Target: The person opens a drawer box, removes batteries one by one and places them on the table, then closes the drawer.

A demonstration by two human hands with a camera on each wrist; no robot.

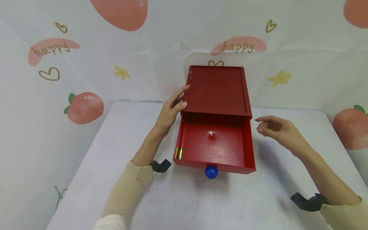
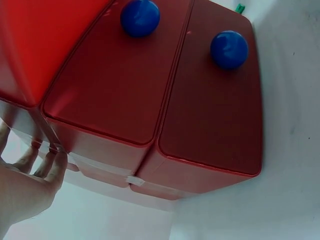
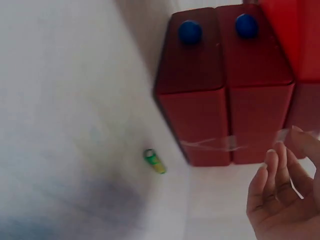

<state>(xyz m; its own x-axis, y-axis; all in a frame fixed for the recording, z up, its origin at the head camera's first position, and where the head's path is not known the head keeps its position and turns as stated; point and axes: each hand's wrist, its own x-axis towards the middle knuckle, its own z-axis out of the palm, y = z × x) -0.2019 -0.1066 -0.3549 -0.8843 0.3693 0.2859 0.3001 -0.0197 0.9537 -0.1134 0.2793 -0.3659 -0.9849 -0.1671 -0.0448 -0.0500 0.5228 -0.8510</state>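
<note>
A red drawer cabinet (image 1: 218, 91) stands with its top drawer (image 1: 230, 150) pulled out; a blue round knob (image 1: 211, 172) is on that drawer's front. Two green-and-gold batteries (image 1: 180, 153) lie in the drawer's front left corner. My left hand (image 1: 169, 113) rests against the cabinet's left side, fingers fairly straight. To the right of the cabinet, my right hand (image 1: 277, 129) hovers apart from it, fingers loosely bent and holding nothing. The right wrist view shows another green-and-yellow battery (image 3: 155, 161) on the table beside the cabinet; I cannot make it out in the head view.
Below the pulled-out drawer are two shut drawers with blue knobs (image 3: 190, 32). Clear tape (image 3: 210, 145) runs along the cabinet's side. The white table (image 1: 184, 204) meets a patterned wall sheet (image 1: 161, 38) behind the cabinet. A small green end (image 2: 240, 8) shows near the cabinet's base.
</note>
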